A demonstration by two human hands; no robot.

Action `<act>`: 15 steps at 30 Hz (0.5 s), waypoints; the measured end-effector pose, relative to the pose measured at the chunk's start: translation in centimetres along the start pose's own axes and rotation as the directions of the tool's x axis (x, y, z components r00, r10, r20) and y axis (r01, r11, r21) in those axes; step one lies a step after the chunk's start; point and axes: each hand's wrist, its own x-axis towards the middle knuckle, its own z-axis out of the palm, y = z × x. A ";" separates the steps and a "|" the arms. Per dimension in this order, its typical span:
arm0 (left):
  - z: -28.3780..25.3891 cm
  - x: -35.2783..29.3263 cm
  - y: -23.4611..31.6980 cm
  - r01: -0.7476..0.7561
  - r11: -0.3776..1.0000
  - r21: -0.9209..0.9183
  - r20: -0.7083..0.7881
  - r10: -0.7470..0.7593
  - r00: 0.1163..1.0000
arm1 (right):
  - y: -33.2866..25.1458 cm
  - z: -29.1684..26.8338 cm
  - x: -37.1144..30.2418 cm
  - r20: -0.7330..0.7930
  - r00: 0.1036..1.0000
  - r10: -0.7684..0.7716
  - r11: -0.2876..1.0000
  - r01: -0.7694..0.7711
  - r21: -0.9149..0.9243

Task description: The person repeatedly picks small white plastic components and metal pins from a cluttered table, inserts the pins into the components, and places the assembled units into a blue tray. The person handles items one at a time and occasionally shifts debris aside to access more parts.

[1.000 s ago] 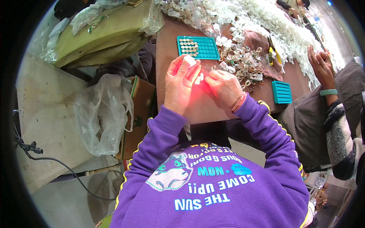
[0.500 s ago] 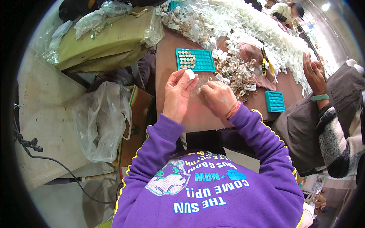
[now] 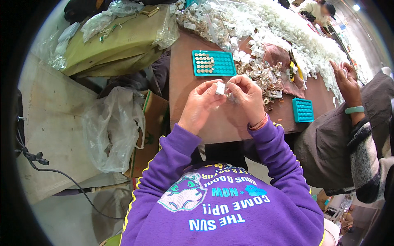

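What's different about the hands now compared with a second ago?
The left hand moved right and back toward the body, bringing its small white block close beside the right hand's fingertips. The red glow over both hands has gone. Whether the right fingers pinch anything is unclear. The left hand still grips the block; the turquoise rectangular tray is still partly filled with round pieces.

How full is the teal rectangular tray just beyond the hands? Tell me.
The teal rectangular tray is partly full: small round beige discs sit toward its left, while pockets to the right show bare teal.
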 end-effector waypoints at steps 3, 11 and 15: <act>0.0 0.0 0.1 0.018 1.000 -0.006 0.026 -0.018 1.000 | 0.2 0.5 -0.1 -0.023 0.998 -0.054 0.994 0.052 -0.101; -0.2 0.1 -0.1 0.031 0.999 -0.008 0.032 -0.031 0.999 | -0.4 0.3 -0.5 0.008 0.966 -0.260 0.847 0.232 -0.478; -0.2 0.1 -0.1 0.033 0.999 -0.006 0.045 -0.033 0.998 | -0.7 0.2 -0.5 0.056 0.951 -0.306 0.794 0.287 -0.535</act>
